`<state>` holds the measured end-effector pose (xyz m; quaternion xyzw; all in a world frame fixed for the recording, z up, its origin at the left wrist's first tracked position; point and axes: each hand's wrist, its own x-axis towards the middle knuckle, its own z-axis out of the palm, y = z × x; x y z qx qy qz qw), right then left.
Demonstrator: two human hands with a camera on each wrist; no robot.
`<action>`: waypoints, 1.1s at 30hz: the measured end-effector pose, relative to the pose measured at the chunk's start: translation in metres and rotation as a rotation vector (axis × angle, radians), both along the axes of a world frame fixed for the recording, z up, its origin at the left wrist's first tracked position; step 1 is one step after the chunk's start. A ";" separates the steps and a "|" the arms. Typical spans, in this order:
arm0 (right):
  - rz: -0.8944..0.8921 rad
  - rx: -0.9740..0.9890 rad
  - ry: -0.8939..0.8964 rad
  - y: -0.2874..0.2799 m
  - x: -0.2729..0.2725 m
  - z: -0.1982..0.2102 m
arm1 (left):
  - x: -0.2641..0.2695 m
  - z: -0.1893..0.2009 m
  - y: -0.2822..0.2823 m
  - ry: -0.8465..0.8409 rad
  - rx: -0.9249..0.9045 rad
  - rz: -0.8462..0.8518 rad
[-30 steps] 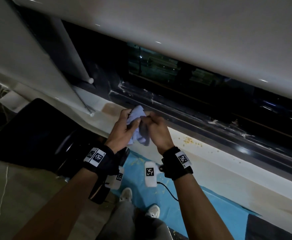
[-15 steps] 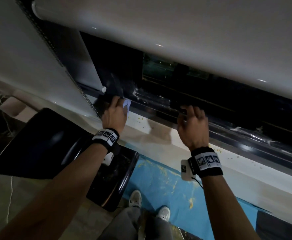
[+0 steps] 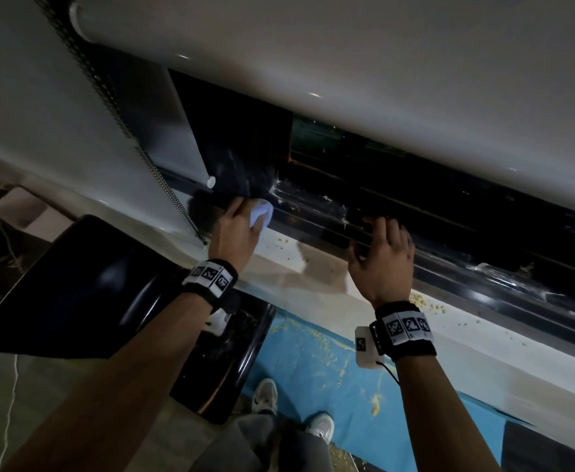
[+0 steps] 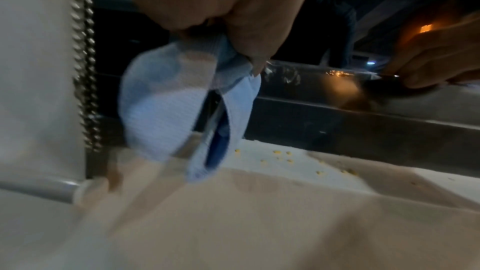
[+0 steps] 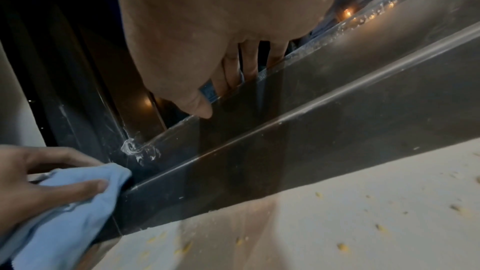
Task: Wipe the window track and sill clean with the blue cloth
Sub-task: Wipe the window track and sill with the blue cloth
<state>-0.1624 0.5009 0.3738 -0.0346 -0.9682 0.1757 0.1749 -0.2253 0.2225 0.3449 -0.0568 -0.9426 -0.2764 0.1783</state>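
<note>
Nearest, the person's shoes (image 3: 293, 408) stand on a blue floor sheet (image 3: 316, 352) dotted with yellow crumbs, and a black chair (image 3: 75, 287) sits to the left. Beyond them runs the pale sill (image 3: 313, 277), with more crumbs (image 5: 342, 246) scattered on it. The left hand (image 3: 233, 238) reaches over the sill's left part, thumb and fingers pinched around the bunched cloth (image 3: 261, 212); the cloth sits at the left end of the dark track (image 3: 313, 219), at the corner beside the frame, though whether it presses into the groove is hard to tell. In the left wrist view a fold of it hangs below the fingers (image 4: 249, 28) over the sill. To the right, well apart from the cloth, the right hand (image 3: 383, 260) rests on the track, its fingers (image 5: 249, 65) straight and hooked over the rail's edge, holding nothing. Farther still, a white blind (image 3: 347, 63) hangs over the dark glass, its bead chain (image 3: 116, 107) running down at the left.
</note>
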 end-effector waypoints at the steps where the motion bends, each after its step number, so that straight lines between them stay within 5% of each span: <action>1: 0.002 -0.003 -0.004 0.001 0.000 0.001 | -0.003 -0.002 -0.006 0.023 -0.009 0.035; 17: 0.068 0.191 -0.087 0.026 0.007 -0.006 | 0.009 -0.031 0.037 0.013 0.050 0.065; 23: 0.089 0.165 -0.106 0.029 0.007 -0.001 | 0.026 -0.014 0.064 0.059 0.062 -0.164; 29: -0.124 0.259 0.047 0.120 0.043 0.032 | 0.015 -0.009 0.052 0.033 0.083 -0.111; 33: -0.187 0.237 -0.031 0.186 0.052 0.025 | 0.025 -0.016 0.087 0.018 0.111 -0.064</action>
